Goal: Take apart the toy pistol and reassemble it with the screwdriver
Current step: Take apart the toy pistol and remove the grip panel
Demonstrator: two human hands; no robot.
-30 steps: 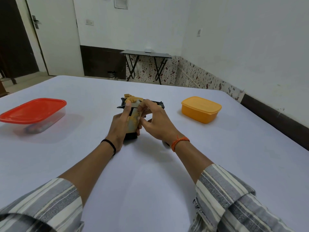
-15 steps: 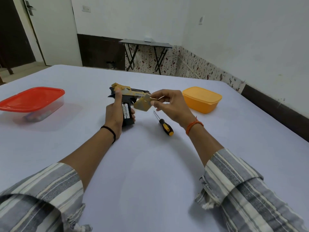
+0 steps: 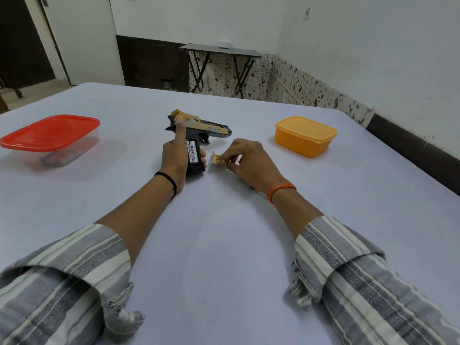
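A: Report the near field, lower part of the frame.

B: Two forearms in grey-and-cream striped sleeves (image 3: 74, 277) enter from the lower left and lower right corners and reach up toward frame centre over a pale lavender worktop (image 3: 224, 245).

A: State of the left hand?

B: The left hand (image 3: 174, 158), black band at the wrist, sits just left of centre. Its fingers are curled round the grip of the toy pistol (image 3: 199, 130); the thumb lies straight up along the rear of the slide. The pistol is black with a gold upper part, barrel pointing toward frame right. The grip's butt rests on or just above the worktop; contact cannot be confirmed. The grip side is open, exposing two white batteries (image 3: 192, 151) seated side by side.

A: Right hand?

B: The right hand (image 3: 249, 163), orange thread at the wrist, is just right of centre, low over the worktop. Its thumb and fingers pinch a small tan cover piece (image 3: 217, 160), held just right of the pistol grip and apart from it. A dark sliver shows under the right wrist; what it is cannot be told.

A: Middle distance?

B: A clear container with a red lid (image 3: 49, 131) stands at centre left, contents blurred. An orange lidded container (image 3: 305, 135) stands at centre right. Both are well apart from the hands.

A: Far field?

B: Beyond the worktop's far edge, upper centre, stands a folding table (image 3: 220, 49) against a white wall with speckled lower tiling. A white door (image 3: 82, 38) occupies the upper left.
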